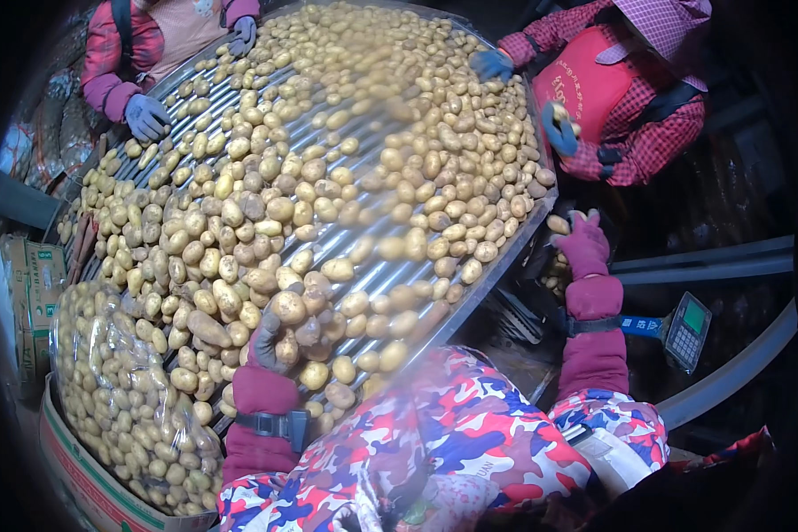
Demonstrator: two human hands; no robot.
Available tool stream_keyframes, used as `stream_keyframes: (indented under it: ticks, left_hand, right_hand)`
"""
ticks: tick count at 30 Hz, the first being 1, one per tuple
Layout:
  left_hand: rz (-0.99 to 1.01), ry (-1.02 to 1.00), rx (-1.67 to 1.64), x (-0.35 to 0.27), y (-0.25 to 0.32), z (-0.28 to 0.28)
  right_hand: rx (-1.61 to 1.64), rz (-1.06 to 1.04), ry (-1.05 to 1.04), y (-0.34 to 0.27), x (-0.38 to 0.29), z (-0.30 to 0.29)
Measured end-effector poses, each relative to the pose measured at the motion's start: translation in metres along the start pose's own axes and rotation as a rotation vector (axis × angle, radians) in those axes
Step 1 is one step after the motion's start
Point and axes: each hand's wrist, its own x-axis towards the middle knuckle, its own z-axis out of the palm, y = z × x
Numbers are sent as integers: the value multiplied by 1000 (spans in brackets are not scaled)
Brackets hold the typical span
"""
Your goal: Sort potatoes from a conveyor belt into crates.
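My left hand (268, 346), in a dark grey glove, reaches over the near edge of a ribbed metal sorting table (372, 266). Its fingers and thumb close around a soil-marked potato (286, 350), and a larger potato (288, 308) lies against the fingertips. Beyond the table's right edge, my right hand (584, 245) wears a maroon glove. A small potato (558, 224) sits at its thumb and fingertips. More potatoes (556, 279) show in the dark below that hand, in a container whose shape is hard to make out.
A cardboard box (106, 489) with a plastic liner full of potatoes stands at lower left. Another carton (40, 292) is behind it. Co-workers' gloved hands (147, 118) (492, 64) work along the far edges; one hand (560, 130) holds potatoes. A weighing-scale display (688, 331) stands at right.
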Motion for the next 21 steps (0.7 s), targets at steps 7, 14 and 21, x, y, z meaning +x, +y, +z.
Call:
stream_keyframes:
  ticks: [7,14,21]
  left_hand:
    - [400,-91,107,11,-11,1]
    - [-95,103,-235,7,-28,-23]
    - [-155,49,-428,6,4,6]
  right_hand:
    - [462,-376,-125,-90,-8,60]
    - [202,-540,-326,-171,-6,95]
    - [-31,-524,-253,-174,-3,108]
